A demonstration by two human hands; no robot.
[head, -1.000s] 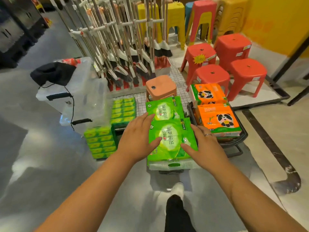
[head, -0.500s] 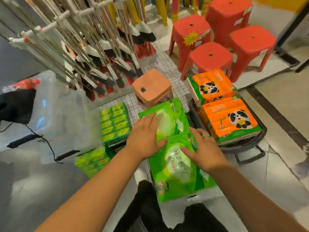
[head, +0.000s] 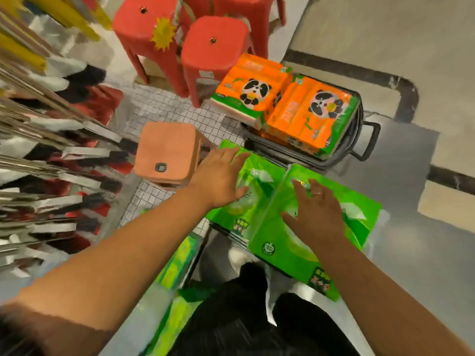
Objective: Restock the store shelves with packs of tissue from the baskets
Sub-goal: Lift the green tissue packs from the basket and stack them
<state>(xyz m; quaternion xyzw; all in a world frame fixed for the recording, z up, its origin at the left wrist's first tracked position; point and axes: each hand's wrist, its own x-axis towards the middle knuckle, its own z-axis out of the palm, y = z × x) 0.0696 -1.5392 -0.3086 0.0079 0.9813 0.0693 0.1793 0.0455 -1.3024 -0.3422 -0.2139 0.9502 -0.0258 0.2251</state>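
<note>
Head view: left hand (head: 218,178), right hand (head: 316,214), fingers (head: 299,187) flat on green packs (head: 282,253), lettering blurred.

Two green packs (head: 295,242): bright lime, a paler oval in the middle, a small dark badge at one corner. The orange packs (head: 312,114): green edge, black-and-white panda print. Black basket (head: 365,140). Red stools (head: 216,44), one with a yellow starburst sticker (head: 163,34). Peach-pink low stool (head: 167,150). White mat (head: 164,109) with a thin dark grid. Grey floor (head: 411,227) with a dark stripe. Black trousers (head: 231,317).
</note>
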